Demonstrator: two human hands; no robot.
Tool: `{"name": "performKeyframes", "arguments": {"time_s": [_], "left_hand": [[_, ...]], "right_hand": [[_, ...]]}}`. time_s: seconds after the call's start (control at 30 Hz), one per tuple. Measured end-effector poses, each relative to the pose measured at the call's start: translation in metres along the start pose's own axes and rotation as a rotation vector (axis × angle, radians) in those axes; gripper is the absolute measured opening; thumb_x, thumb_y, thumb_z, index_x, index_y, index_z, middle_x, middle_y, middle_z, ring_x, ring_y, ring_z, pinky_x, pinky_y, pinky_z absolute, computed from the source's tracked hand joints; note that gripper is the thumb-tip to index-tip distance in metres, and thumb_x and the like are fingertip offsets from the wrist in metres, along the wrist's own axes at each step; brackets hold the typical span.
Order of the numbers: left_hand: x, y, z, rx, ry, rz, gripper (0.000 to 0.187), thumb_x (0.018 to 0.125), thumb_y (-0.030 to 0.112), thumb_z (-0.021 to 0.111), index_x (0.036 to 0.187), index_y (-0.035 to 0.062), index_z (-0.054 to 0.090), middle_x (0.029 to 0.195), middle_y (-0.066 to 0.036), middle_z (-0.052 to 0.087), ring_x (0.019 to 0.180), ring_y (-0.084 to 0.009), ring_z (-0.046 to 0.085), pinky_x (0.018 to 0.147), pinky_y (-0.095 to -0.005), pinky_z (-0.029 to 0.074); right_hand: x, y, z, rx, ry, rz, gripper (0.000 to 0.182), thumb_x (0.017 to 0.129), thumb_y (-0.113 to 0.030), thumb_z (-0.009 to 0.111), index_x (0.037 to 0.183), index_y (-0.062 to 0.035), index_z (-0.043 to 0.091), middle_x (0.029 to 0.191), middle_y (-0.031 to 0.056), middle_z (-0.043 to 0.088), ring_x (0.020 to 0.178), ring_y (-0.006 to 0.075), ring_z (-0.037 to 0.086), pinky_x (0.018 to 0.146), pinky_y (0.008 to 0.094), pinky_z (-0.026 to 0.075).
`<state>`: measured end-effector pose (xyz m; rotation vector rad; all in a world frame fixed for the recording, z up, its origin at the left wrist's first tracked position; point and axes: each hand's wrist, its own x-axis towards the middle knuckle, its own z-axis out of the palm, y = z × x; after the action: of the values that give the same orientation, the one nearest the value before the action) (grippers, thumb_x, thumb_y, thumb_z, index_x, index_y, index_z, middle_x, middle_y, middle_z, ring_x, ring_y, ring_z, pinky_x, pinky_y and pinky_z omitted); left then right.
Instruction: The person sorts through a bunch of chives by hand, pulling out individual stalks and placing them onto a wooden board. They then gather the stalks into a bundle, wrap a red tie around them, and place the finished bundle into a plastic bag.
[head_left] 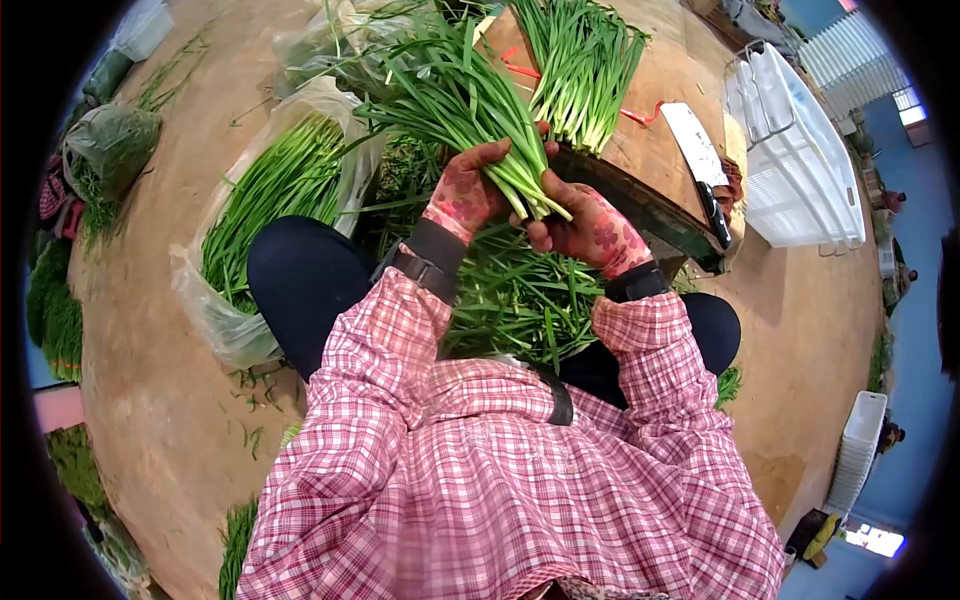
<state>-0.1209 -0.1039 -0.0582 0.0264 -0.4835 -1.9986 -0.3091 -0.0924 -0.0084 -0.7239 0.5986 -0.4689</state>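
A bunch of long green stalks [470, 105] is held between both hands, its pale ends toward my body. My left hand [472, 185] is wrapped round the bunch from the left. At the pale ends, my right hand [585, 222] has its thumb and fingers closed on the stalks. Both wear flower-patterned coverings that leave the fingertips bare. Just beyond my right hand, another green bunch [585, 75] lies on a wooden board [650, 165]. A knife [697, 150] with a black handle lies on the board's right side, near red ties [640, 117].
An open plastic bag [275, 205] full of green stalks stands at the left. Loose leaves [525, 300] lie between my knees. White crates [800, 160] stand to the right of the board. A tied bag [115, 150] sits at the far left.
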Motion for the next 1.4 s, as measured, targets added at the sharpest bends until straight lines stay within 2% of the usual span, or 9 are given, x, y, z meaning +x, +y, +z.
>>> {"name": "performKeyframes", "arguments": {"time_s": [0.07, 0.17, 0.4, 0.73, 0.9, 1.0, 1.07, 1.23, 1.4], "left_hand": [[-0.002, 0.001, -0.002, -0.025, 0.025, 0.021, 0.057, 0.094, 0.028, 0.052, 0.14, -0.0019, 0.036, 0.138, -0.016, 0.046, 0.117, -0.0295, 0.053, 0.102, -0.0476, 0.042], [-0.004, -0.003, 0.011, -0.024, 0.175, 0.106, 0.053, 0.097, 0.031, 0.049, 0.136, -0.0028, 0.04, 0.132, -0.017, 0.051, 0.112, -0.0287, 0.056, 0.098, -0.0459, 0.044], [-0.002, -0.007, -0.006, 0.033, 0.196, 0.141, 0.061, 0.094, 0.04, 0.053, 0.136, -0.0026, 0.04, 0.127, -0.016, 0.054, 0.113, -0.0299, 0.056, 0.096, -0.0442, 0.047], [-0.008, -0.004, 0.004, -0.071, 0.271, 0.058, 0.045, 0.091, 0.016, 0.055, 0.131, -0.0025, 0.047, 0.126, -0.018, 0.056, 0.115, -0.0308, 0.056, 0.102, -0.0472, 0.042], [-0.016, -0.004, -0.015, -0.076, 0.361, 0.045, 0.014, 0.083, 0.008, 0.052, 0.085, -0.0041, 0.059, 0.089, -0.013, 0.062, 0.083, -0.0247, 0.061, 0.082, -0.0393, 0.052], [-0.019, -0.011, 0.001, 0.333, 0.506, 0.216, 0.015, 0.087, 0.014, 0.053, 0.083, 0.0014, 0.061, 0.091, -0.009, 0.063, 0.086, -0.0223, 0.061, 0.086, -0.0378, 0.049], [-0.023, -0.015, -0.007, 0.67, 0.433, 0.304, 0.014, 0.086, 0.014, 0.054, 0.084, 0.0029, 0.061, 0.089, -0.008, 0.063, 0.087, -0.0207, 0.06, 0.085, -0.0351, 0.049], [-0.021, -0.003, 0.003, -0.017, 0.38, 0.112, 0.023, 0.082, 0.011, 0.052, 0.097, -0.0064, 0.057, 0.092, -0.016, 0.063, 0.087, -0.0289, 0.063, 0.084, -0.0428, 0.052], [-0.016, 0.002, 0.004, -0.285, 0.205, -0.044, 0.031, 0.081, 0.014, 0.053, 0.103, -0.0075, 0.06, 0.102, -0.022, 0.064, 0.087, -0.0356, 0.064, 0.089, -0.0472, 0.05]], "right_hand": [[-0.015, -0.017, 0.018, -0.306, 0.243, 0.04, 0.042, 0.094, -0.039, 0.057, 0.108, 0.0008, 0.06, 0.086, 0.0073, 0.064, 0.07, 0.0139, 0.059, 0.061, 0.0258, 0.047], [-0.013, -0.015, 0.006, -0.905, 0.73, -0.457, 0.026, 0.09, -0.021, 0.065, 0.101, 0.0019, 0.065, 0.078, 0.0034, 0.065, 0.067, 0.0085, 0.056, 0.06, 0.025, 0.045], [0.012, -0.019, 0.039, -1.284, 0.59, -0.355, 0.018, 0.084, -0.014, 0.068, 0.094, 0.0016, 0.068, 0.07, 0.0039, 0.065, 0.063, 0.0089, 0.058, 0.058, 0.0254, 0.047], [0.019, -0.016, 0.04, -1.191, 0.586, -0.244, 0.021, 0.078, -0.021, 0.07, 0.085, -0.0013, 0.07, 0.065, 0.0125, 0.065, 0.058, 0.0202, 0.064, 0.057, 0.0313, 0.049], [0.022, -0.016, 0.051, -0.99, 0.601, -0.236, 0.019, 0.083, -0.015, 0.068, 0.087, 0.0036, 0.067, 0.061, 0.0029, 0.061, 0.052, 0.008, 0.053, 0.048, 0.0253, 0.043], [0.027, -0.011, 0.044, -1.148, 0.558, -0.358, 0.019, 0.083, -0.015, 0.069, 0.088, 0.0035, 0.067, 0.063, 0.0035, 0.062, 0.053, 0.0085, 0.054, 0.049, 0.0256, 0.044], [0.028, -0.014, 0.048, -1.15, 0.598, -0.246, 0.022, 0.075, -0.02, 0.07, 0.085, -0.0009, 0.07, 0.071, 0.0152, 0.067, 0.064, 0.0253, 0.067, 0.061, 0.0339, 0.052], [0.032, -0.008, 0.038, -0.765, 0.605, -0.27, 0.014, 0.084, -0.013, 0.066, 0.086, 0.0006, 0.065, 0.066, 0.0016, 0.062, 0.056, 0.008, 0.056, 0.052, 0.0236, 0.045], [0.021, -0.013, 0.047, -0.66, 0.524, -0.303, 0.015, 0.09, -0.011, 0.061, 0.095, 0.0018, 0.065, 0.074, 0.0029, 0.064, 0.059, 0.0093, 0.058, 0.053, 0.0239, 0.047]]}}
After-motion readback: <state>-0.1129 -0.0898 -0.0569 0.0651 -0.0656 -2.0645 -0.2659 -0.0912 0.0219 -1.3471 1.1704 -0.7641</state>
